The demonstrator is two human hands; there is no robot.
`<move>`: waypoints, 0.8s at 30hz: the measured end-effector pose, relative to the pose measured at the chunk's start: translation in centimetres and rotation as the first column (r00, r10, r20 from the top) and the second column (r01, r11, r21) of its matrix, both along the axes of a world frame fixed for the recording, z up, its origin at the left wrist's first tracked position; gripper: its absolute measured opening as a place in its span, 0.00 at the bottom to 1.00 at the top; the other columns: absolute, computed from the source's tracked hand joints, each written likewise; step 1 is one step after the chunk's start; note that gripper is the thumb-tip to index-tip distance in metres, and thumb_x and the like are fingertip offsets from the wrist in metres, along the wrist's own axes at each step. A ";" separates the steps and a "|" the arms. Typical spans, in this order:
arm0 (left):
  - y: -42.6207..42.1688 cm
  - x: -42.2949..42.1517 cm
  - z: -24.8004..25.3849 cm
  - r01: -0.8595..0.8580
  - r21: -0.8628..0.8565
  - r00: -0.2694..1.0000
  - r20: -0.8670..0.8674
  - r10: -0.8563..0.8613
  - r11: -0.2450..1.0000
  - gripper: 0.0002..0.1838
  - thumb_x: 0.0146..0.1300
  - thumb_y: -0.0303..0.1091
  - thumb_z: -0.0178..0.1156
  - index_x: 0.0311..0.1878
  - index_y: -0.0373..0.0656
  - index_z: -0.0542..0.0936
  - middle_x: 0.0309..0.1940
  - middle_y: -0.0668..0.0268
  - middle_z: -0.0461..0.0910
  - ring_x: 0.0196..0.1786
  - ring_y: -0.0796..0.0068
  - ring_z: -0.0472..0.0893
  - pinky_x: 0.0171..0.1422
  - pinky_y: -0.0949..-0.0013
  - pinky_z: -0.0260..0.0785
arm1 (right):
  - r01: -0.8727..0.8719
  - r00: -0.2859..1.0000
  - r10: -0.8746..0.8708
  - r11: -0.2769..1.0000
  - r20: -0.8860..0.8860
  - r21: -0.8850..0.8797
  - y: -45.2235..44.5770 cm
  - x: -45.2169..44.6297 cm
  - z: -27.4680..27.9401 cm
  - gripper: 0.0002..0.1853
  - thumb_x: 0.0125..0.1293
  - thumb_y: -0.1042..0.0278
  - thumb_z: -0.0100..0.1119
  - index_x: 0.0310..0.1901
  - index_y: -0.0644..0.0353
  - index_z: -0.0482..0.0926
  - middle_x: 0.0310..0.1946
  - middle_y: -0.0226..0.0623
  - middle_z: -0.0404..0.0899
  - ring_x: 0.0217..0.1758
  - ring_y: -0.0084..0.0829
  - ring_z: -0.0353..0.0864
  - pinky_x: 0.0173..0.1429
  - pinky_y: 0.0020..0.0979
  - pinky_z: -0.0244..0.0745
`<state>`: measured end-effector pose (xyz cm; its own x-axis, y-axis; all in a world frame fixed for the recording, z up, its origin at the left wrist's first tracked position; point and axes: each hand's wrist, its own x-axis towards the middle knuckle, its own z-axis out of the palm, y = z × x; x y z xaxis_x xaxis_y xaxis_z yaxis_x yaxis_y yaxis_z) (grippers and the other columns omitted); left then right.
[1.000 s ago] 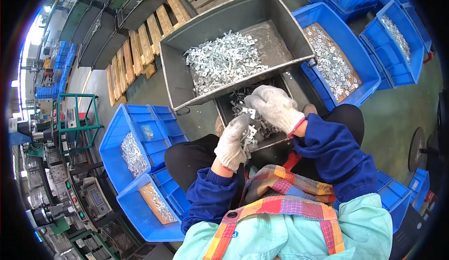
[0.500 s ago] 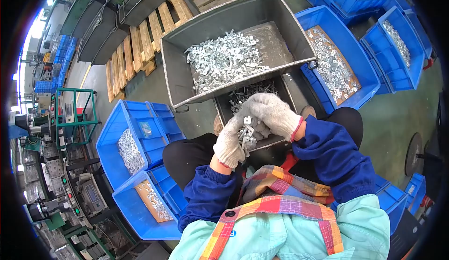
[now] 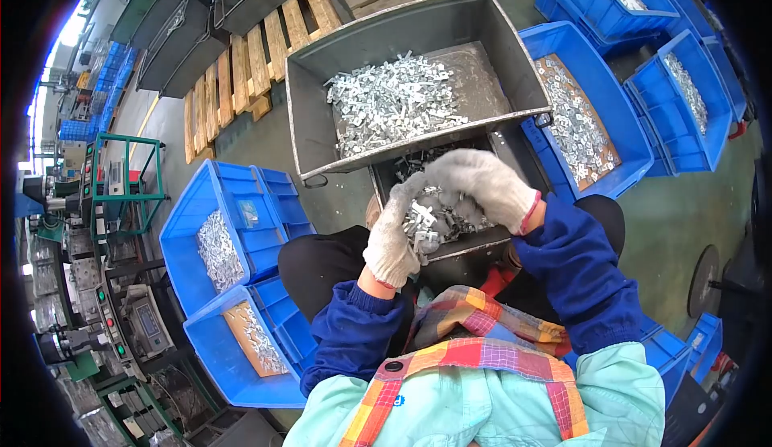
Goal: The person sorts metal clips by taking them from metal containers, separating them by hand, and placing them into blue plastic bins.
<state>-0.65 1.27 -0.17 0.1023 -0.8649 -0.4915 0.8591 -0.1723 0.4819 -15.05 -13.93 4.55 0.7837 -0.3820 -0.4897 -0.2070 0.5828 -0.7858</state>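
**Small silvery metal pieces (image 3: pixel 420 222) between my curved hands**

My left hand (image 3: pixel 394 238) and right hand (image 3: pixel 486 185), in off-white knitted gloves, arch around the pieces; I cannot tell whether either closes on any. The pieces lie within the arch, nearest my left palm, at the dark metal bin (image 3: pixel 470 250).
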 end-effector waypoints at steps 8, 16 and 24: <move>0.3 -0.7 -0.4 0.036 -0.027 0.996 -0.079 -0.038 0.999 0.27 0.81 0.47 0.48 0.74 0.39 0.68 0.59 0.57 0.81 0.53 0.66 0.85 0.49 0.64 0.84 | -0.448 0.890 0.422 0.736 -0.174 -0.508 0.0 0.2 -1.0 0.16 0.71 0.61 0.61 0.55 0.57 0.85 0.27 0.29 0.79 0.19 0.20 0.73 0.22 0.26 0.64; -0.2 -0.2 0.3 -0.002 0.063 0.999 -0.049 0.005 0.998 0.27 0.80 0.51 0.49 0.66 0.38 0.75 0.46 0.60 0.86 0.35 0.75 0.85 0.31 0.76 0.79 | -0.123 0.992 0.123 0.981 0.005 0.150 0.2 -0.1 -1.1 0.12 0.69 0.64 0.64 0.49 0.61 0.85 0.21 0.26 0.73 0.17 0.19 0.69 0.20 0.24 0.62; -0.1 -0.9 1.7 0.096 0.286 0.991 0.067 -0.120 0.953 0.28 0.77 0.61 0.51 0.49 0.42 0.82 0.32 0.62 0.85 0.24 0.72 0.81 0.22 0.72 0.72 | 0.032 0.998 -0.033 0.999 -0.059 -0.012 0.5 -0.2 -0.7 0.12 0.72 0.62 0.63 0.49 0.62 0.84 0.25 0.28 0.77 0.19 0.18 0.72 0.20 0.23 0.65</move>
<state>-1.51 1.18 1.55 0.0667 -0.7005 -0.7106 0.7870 -0.4008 0.4690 -15.25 -13.45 3.87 0.7406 -0.4127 -0.5302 -0.2343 0.5810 -0.7795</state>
